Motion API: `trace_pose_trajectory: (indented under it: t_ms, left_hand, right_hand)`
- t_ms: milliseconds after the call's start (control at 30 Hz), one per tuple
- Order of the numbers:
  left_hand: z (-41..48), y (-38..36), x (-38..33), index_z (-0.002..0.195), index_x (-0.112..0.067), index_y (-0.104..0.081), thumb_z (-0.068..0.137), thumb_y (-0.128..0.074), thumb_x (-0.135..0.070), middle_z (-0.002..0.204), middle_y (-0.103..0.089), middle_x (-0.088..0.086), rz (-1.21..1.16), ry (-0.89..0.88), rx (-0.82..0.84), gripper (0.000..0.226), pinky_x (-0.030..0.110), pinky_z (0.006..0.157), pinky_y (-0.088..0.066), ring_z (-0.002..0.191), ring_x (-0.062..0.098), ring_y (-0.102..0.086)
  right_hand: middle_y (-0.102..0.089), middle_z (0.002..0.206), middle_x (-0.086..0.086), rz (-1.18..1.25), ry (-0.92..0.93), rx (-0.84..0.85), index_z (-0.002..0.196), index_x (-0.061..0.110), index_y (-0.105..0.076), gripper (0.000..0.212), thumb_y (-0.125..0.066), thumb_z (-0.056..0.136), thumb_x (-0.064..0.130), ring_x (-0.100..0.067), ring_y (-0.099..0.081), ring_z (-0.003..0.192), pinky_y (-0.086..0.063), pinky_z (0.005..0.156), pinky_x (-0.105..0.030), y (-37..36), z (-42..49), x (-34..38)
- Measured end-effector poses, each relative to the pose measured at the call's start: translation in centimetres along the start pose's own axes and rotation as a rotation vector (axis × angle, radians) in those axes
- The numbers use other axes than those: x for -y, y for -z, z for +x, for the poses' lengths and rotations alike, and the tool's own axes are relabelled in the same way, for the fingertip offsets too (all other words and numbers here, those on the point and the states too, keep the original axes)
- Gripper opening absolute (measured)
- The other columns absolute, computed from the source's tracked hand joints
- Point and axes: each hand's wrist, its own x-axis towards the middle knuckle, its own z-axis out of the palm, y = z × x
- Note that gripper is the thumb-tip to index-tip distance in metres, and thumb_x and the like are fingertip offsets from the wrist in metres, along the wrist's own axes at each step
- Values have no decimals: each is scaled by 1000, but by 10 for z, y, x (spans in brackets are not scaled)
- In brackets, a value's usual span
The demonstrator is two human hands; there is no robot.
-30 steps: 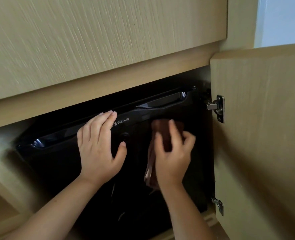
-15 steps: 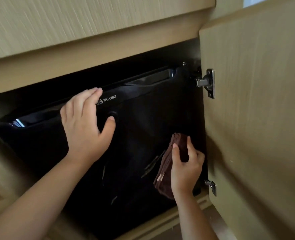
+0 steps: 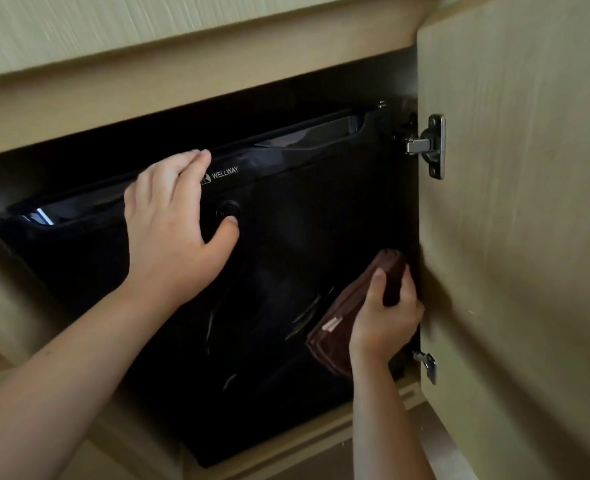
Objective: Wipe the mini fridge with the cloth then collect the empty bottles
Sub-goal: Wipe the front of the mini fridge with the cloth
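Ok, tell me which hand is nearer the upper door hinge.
Right. The right hand is below the upper hinge, by the cabinet door; the left hand lies flat farther left.

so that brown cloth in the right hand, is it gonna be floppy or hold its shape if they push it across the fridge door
Probably floppy: the brown cloth is folded in layers and bends around the right hand. Its lower end hangs loose below the palm, so it may trail. It likely glides easily, since the mini fridge door looks glossy.

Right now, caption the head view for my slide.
Right hand wipes the black mini fridge door with a brown cloth while the left hand braces it.
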Motion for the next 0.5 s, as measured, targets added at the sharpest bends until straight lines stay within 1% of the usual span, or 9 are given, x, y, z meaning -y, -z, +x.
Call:
trace_pose_trajectory:
  t_ms: [67,100,200,300,367,400,433,467,500]
  left_hand:
    - [0,1,-1,133,-5,-44,72,-41,-42,133,-47,12,-5,5,5,72,43,101,-23,120,28,-35]
    - [0,1,-1,133,-5,-44,72,-40,-42,133,-47,11,-6,4,8,72,43,101,-23,121,28,-35]
    - [0,1,-1,133,-6,-43,71,-40,-42,133,-47,11,-5,4,9,72,43,101,-23,121,28,-35]
    - [1,3,-1,133,-5,-45,71,-40,-43,132,-48,12,-14,3,8,72,43,100,-24,120,28,-36]
    - [1,3,-1,133,-5,-45,72,-40,-43,132,-48,12,-23,0,11,72,42,100,-24,120,27,-35]
    - [1,3,-1,133,-5,-45,72,-40,-43,132,-48,12,-25,1,10,72,42,100,-24,119,26,-35]
    - [1,3,-1,133,-5,-45,72,-40,-43,132,-48,12,-27,3,7,72,42,100,-24,119,26,-35]
    - [1,3,-2,133,-5,-45,72,-40,-43,132,-47,12,-29,7,7,72,42,100,-23,120,26,-35]
    - [0,3,-2,133,-5,-45,72,-40,-43,132,-47,12,-31,10,9,72,41,101,-23,120,26,-35]
  right_hand:
    - [-54,123,-10,10,-83,1,129,17,-53,43,-58,89,30,-7,-50,93,-31,62,7,7,4,-4]
    - [-54,123,-10,13,-96,1,128,17,-53,42,-58,88,29,-5,-48,91,-30,63,7,8,7,-1]
    - [-53,124,-8,-2,-34,34,130,20,-51,44,-58,88,30,-1,-41,88,-30,70,-2,0,14,26]
    - [-49,117,-1,10,69,90,131,26,-49,46,-59,87,33,-4,-43,91,-31,78,-11,-9,24,62]
    - [-46,113,1,13,98,97,131,28,-48,46,-59,87,34,-5,-43,92,-33,79,-14,-12,30,69]
    - [-46,113,1,10,110,91,131,28,-48,46,-59,87,34,-4,-43,92,-34,78,-11,-12,29,65]
    - [-48,115,0,5,112,80,131,26,-49,45,-59,87,34,-4,-43,92,-33,75,-5,-11,27,58]
    - [-50,117,-2,1,97,61,130,24,-50,45,-59,87,34,-4,-43,91,-31,69,2,-10,23,48]
    - [-52,119,-5,1,61,35,130,21,-51,44,-59,87,33,-4,-44,90,-30,64,5,-8,18,38]
